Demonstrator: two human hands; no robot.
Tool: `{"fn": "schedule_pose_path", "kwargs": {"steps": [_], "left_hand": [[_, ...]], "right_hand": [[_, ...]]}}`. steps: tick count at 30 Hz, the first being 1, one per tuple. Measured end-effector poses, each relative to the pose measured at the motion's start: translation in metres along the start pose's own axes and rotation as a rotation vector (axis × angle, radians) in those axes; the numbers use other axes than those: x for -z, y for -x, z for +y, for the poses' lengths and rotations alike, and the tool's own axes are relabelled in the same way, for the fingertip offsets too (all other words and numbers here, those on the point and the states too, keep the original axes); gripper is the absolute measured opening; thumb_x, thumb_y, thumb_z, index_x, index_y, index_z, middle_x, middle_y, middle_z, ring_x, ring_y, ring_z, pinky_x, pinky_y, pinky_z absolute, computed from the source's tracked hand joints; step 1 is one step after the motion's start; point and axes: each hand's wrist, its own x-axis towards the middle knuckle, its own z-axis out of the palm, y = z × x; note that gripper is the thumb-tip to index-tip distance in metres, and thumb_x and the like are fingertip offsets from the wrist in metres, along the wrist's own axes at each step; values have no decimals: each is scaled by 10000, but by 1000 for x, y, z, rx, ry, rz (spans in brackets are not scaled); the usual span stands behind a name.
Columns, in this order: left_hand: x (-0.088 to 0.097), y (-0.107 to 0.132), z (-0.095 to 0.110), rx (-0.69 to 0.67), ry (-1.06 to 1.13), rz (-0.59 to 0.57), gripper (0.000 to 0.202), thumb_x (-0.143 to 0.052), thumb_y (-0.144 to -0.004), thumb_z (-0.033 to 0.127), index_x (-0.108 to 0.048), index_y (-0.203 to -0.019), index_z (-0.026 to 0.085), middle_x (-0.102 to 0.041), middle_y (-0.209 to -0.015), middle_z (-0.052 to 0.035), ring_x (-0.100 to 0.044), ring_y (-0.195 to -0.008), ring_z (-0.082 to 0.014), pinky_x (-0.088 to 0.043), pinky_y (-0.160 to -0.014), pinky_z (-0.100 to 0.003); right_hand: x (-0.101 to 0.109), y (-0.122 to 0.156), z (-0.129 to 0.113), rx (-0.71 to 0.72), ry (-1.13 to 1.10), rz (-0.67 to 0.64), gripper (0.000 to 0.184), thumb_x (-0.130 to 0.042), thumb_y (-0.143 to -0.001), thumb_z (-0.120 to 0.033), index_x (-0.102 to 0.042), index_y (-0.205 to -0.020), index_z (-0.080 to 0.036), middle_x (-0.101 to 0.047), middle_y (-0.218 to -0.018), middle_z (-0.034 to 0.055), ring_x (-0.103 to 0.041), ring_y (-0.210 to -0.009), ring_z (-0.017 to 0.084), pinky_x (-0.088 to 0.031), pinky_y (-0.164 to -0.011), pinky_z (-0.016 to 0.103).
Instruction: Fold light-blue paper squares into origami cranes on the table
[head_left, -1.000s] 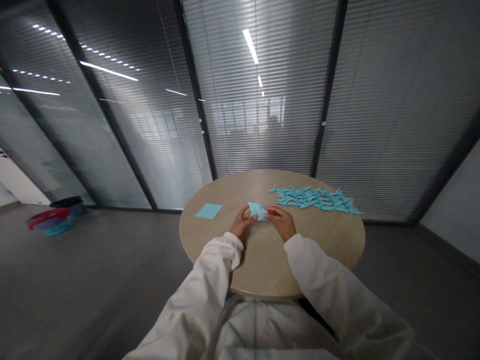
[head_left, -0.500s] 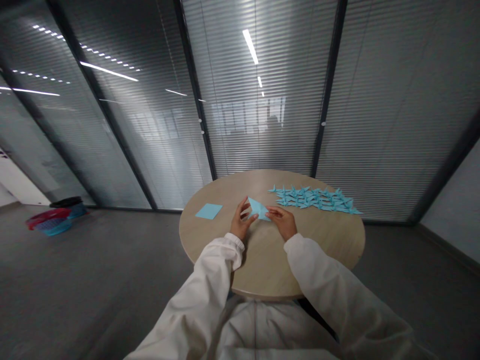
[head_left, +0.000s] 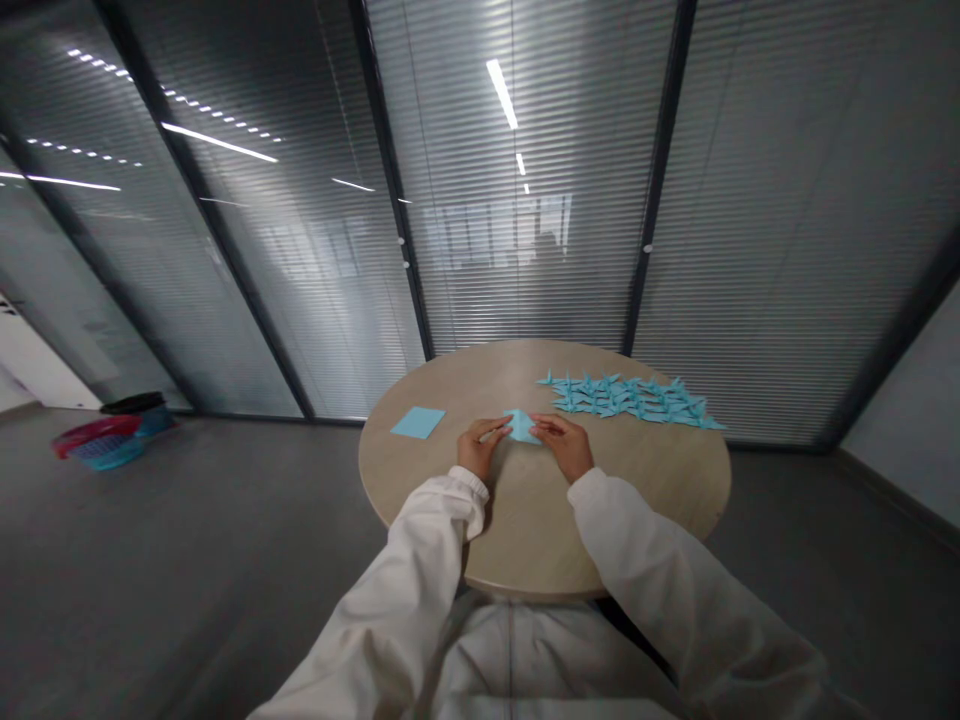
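Note:
A small piece of light-blue folded paper (head_left: 521, 428) is between my two hands, just over the middle of the round table. My left hand (head_left: 480, 445) pinches its left side with thumb and fingers. On the opposite side, the fingers of my right hand (head_left: 566, 443) grip the paper's right edge. Parts of the paper are hidden behind my fingertips. Left of my hands, a flat stack or sheet of blue square paper (head_left: 418, 422) lies on the wood. Several blue folded paper cranes (head_left: 630, 396) stand in close rows at the right.
The round wooden table (head_left: 536, 540) stands against a glass partition with blinds (head_left: 517, 290). On the floor at far left are a red and blue basket (head_left: 105, 445) and a dark-rimmed bin (head_left: 146, 410).
The paper's upper left corner has come down, so it looks smaller and more folded. My left fingers have closed in on it from a wider hold; my right hand has barely moved.

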Motion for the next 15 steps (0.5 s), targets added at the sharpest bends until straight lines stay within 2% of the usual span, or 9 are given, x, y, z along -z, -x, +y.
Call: {"fn": "schedule_pose_path", "kwargs": {"steps": [6, 15], "left_hand": [[-2, -1, 0, 233, 217, -18, 268, -728, -629, 330, -738, -844, 170, -715, -929, -97, -651, -888, -233, -489, -835, -357], [-4, -2, -5, 308, 308, -49, 350, -768, -579, 336, -733, -870, 146, -709, -951, -110, -650, -850, -221, -484, -834, -357]], "right_hand": [[0, 0, 3, -22, -18, -18, 378, -711, -621, -421, -709, -905, -172, -707, -836, 71, -641, -746, 193, -517, -712, 329], [-2, 1, -2, -52, -43, -16, 381, -732, -591, -417, -712, -871, -161, -712, -805, 71, -649, -726, 195, -513, -715, 332]]}}
